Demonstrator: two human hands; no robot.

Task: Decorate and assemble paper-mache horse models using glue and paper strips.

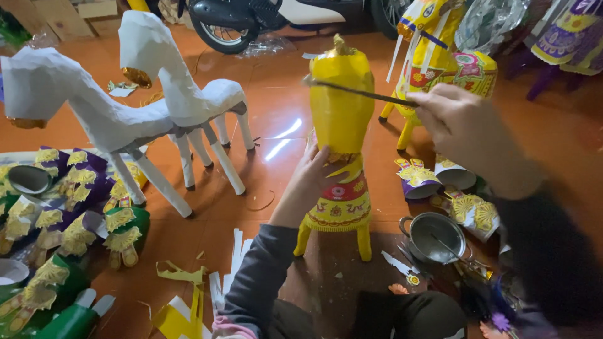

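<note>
Yellow paper horse point(340, 125) upright on orange floor point(282, 113), mid-scene, between knees. Left hand point(312, 176) wrapped round its chest, grip clenched on horse, steadying. Right hand point(453, 119) pinching thin stick point(358, 92), tip touching horse's neck. Imo best to keep strokes light and left hand firm, thin paper probably dents easily. Small metal pot point(433, 237) sits just right of horse's legs. White unpainted horses point(125, 107) stand well off left.

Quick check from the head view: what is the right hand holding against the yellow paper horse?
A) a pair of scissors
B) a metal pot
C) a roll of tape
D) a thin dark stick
D: the right hand pinches a thin dark stick whose tip reaches the yellow paper horse, which the left hand steadies.
</note>
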